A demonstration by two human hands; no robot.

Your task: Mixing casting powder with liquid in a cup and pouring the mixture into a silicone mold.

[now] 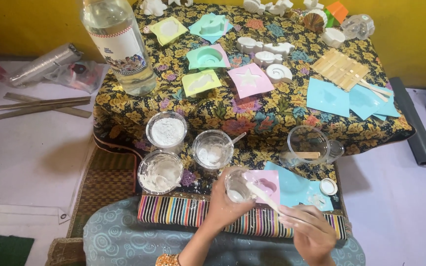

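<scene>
White plaster being scraped from a small cup over a pink mould

Left hand (225, 199) fingers wrap the clear cup (236, 187); right hand (311, 231) fingers pinch a wooden stick (265, 195) above the pink mould (264, 184) at the tabletop's near edge.

Bright, even light is falling from above, casting only soft shadows beside the clear bottle (119, 44) and the plastic cups. The picture is looking slightly soft, with mild bending toward the edges.
</scene>
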